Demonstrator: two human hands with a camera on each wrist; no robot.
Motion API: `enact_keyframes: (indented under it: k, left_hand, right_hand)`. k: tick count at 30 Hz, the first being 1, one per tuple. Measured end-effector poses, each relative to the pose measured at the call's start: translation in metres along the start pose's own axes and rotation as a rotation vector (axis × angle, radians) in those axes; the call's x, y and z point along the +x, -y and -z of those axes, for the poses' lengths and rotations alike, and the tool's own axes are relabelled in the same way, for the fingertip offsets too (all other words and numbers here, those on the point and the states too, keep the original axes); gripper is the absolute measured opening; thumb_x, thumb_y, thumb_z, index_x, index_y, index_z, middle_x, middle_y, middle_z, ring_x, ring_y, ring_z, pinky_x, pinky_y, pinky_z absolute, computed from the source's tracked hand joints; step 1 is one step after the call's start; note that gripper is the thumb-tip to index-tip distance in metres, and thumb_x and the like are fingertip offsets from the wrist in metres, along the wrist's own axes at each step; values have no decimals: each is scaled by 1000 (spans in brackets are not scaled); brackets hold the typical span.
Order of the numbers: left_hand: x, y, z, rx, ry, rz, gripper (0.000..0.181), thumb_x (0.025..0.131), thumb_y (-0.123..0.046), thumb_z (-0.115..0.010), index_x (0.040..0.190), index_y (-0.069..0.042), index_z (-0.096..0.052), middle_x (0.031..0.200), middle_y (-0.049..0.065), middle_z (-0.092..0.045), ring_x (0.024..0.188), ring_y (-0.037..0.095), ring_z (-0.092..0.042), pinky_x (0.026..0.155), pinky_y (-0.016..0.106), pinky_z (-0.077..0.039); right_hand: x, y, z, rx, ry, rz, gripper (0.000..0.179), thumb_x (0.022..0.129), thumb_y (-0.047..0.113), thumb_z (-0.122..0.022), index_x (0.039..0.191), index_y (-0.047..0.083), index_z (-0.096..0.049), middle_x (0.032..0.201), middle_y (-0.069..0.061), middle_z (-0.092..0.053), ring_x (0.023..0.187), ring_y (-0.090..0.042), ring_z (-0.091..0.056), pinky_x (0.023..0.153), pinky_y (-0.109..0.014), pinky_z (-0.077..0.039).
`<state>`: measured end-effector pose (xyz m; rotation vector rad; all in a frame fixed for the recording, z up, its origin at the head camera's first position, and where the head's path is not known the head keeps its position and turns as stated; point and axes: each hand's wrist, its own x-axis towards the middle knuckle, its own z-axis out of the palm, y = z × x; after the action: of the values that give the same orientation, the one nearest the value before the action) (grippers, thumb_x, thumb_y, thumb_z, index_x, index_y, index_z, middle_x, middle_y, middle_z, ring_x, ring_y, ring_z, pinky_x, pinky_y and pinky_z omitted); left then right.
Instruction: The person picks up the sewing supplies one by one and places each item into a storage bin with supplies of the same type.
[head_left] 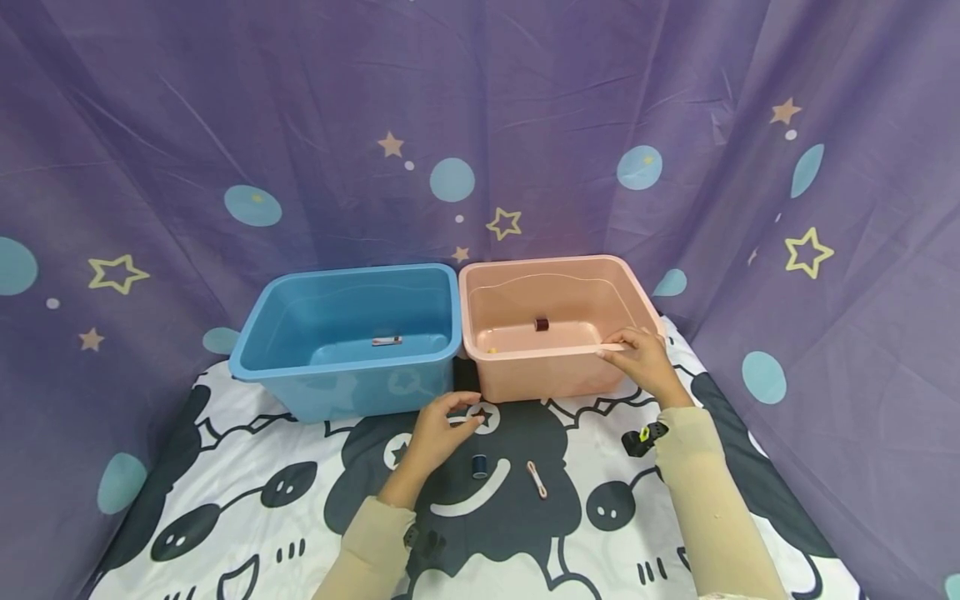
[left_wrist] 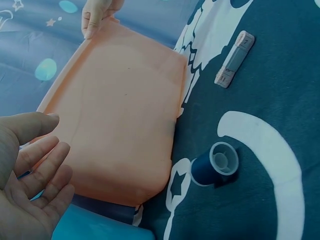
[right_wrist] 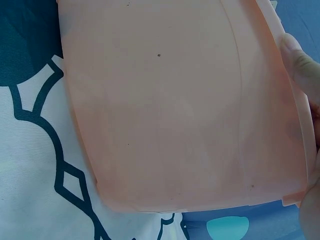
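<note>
My right hand (head_left: 643, 360) pinches the front rim of the pink bin (head_left: 555, 377) near its right corner, thumb outside in the right wrist view. My left hand (head_left: 438, 433) hovers by the bin's front left corner, fingers loosely bent and holding nothing. On the cloth in front lie a dark blue thread spool (head_left: 479, 467) and a folded tape measure (head_left: 537, 480), its numbers visible in the left wrist view. Inside the pink bin are a dark red thread spool (head_left: 542, 324) and something small and yellow (head_left: 492, 351), partly hidden by the front wall.
A blue bin (head_left: 352, 367) stands against the pink one on its left, with a small pale folded strip (head_left: 387, 341) inside. Beneath is a black-and-white patterned cloth (head_left: 247, 492). A purple curtain (head_left: 337, 100) hangs behind and along both sides.
</note>
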<state>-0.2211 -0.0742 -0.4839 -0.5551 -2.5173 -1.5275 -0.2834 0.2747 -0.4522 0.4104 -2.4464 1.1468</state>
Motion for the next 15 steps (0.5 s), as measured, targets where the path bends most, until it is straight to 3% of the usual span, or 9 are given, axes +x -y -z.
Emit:
enact_keyframes:
  k: [7,15]
  left_hand:
    - [-5,3,-2,-15,8,16,33,78,-7,-74,110,-4,-67,106,12,-68,102,32,-61,89,48,-48]
    - [-12,10,-7,-4,6,-8,31,79,-8,-73,109,-3,-67,104,9,-68,99,33,-62,87,45,-50]
  right_hand:
    - [1,0,1,6,-2,-13,12,75,12,-78,81,7,-69,80,-8,-67,85,-18,-49,92,-45,-23]
    - [0,-1,0,-3,2,-17,12,76,12,-78,81,6,-69,80,-8,-67,84,-19,-49,92,-46,-23]
